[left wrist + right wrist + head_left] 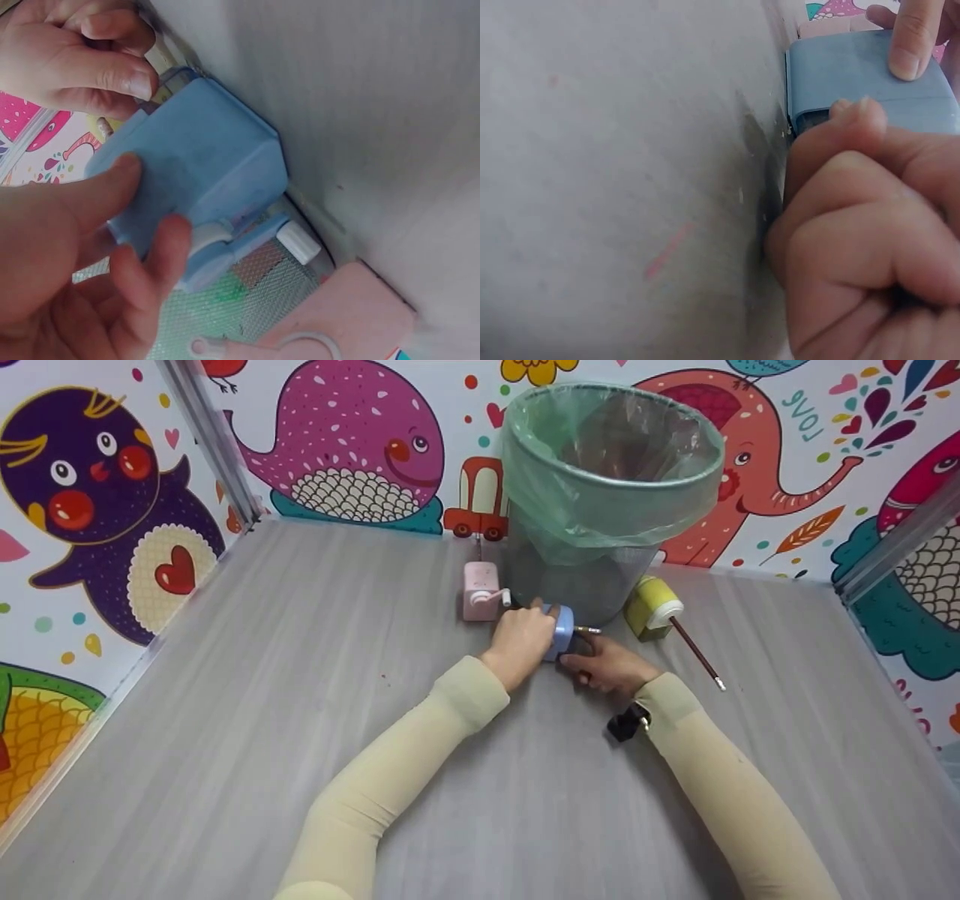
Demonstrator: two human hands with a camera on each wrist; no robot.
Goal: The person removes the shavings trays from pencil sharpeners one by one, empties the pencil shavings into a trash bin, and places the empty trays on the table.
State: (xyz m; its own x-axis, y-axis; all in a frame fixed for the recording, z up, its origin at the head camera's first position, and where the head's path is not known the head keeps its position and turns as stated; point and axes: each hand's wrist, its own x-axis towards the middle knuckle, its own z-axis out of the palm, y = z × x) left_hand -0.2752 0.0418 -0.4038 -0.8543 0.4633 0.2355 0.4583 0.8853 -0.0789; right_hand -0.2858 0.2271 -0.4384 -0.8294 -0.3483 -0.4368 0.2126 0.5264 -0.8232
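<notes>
1. Head view: the blue sharpener (pixel 561 630) sits on the grey tabletop (pixel 300 697), just in front of the bin (pixel 570 585), which wears a green bag (pixel 600 514). The left hand (pixel 521 641) holds it from the left; the right hand (pixel 611 664) is at its right side, below a short pencil (pixel 589 629) sticking out. To the left stands a pink sharpener (pixel 480 577); to the right, a yellow sharpener (pixel 651 598) with a long brown pencil (pixel 697 652) in it.
2. Left wrist view: the left fingers curl about the blue sharpener, near its crank (pixel 255 241) with the white knob (pixel 298 241). The right thumb is at the far end.
3. Right wrist view: the right fingers are curled at the sharpener's front opening (pixel 815 118); whether they grip anything, I cannot tell. A left-hand digit presses on the blue casing. A pink mark (pixel 667 251) shows on the tabletop.
</notes>
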